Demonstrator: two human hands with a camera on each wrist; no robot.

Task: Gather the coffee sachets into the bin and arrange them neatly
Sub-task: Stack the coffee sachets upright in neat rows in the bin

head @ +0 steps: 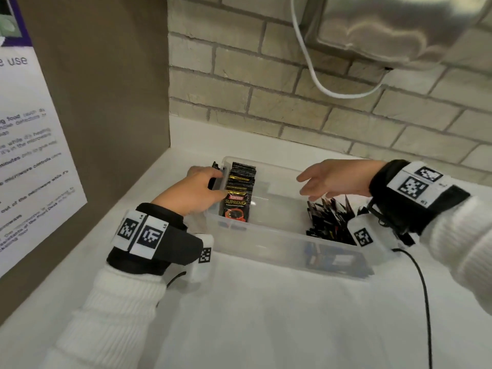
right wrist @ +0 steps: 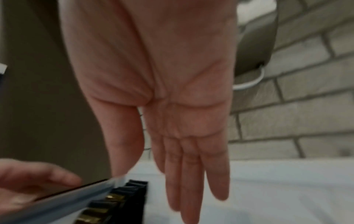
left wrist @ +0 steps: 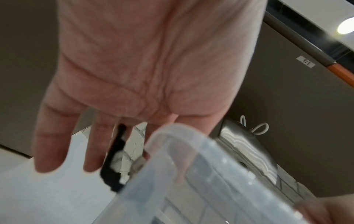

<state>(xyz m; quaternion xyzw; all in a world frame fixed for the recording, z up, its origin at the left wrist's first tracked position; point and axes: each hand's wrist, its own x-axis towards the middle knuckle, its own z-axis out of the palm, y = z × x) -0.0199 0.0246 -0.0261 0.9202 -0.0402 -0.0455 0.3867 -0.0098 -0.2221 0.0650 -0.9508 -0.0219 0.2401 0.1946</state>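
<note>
A clear plastic bin [head: 279,245] stands on the white counter. At its left end a neat row of black coffee sachets [head: 239,193] stands upright, the front one reading SUPREMO. A loose jumble of sachets [head: 330,219] fills the right end. My left hand [head: 197,187] grips the bin's left end wall, thumb inside by the row and fingers outside near a black clip [left wrist: 114,159]. In the left wrist view the bin rim [left wrist: 191,166] crosses below the palm. My right hand [head: 332,179] hovers over the bin's middle, fingers [right wrist: 189,189] straight and holding nothing, with the sachet row [right wrist: 118,200] below it.
A brown panel with a printed notice [head: 32,161] closes the left side. A brick wall [head: 319,107] runs behind, with a metal appliance [head: 386,27] and white cable [head: 319,83] overhead. A black cable [head: 423,302] trails from my right wrist across the counter [head: 266,320].
</note>
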